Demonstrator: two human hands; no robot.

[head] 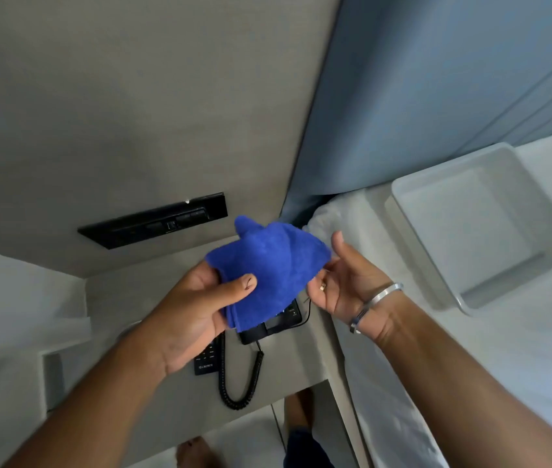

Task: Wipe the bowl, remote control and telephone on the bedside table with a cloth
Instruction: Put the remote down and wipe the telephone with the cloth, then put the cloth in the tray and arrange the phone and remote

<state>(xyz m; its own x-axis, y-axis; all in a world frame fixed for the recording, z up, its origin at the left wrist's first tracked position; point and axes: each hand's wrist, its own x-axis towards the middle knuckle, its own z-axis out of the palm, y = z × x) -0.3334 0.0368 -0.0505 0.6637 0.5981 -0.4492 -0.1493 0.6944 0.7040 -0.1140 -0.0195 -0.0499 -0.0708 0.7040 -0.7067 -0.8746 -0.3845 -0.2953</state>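
Coiled cord (234,383) across tabletop front

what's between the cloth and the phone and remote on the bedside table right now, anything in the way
Nothing visible blocks the way. The blue cloth is pinched in the left hand, held in the air directly above the telephone, whose coiled cord trails forward. The remote control lies beside it, partly hidden under the left hand. The right hand is open.
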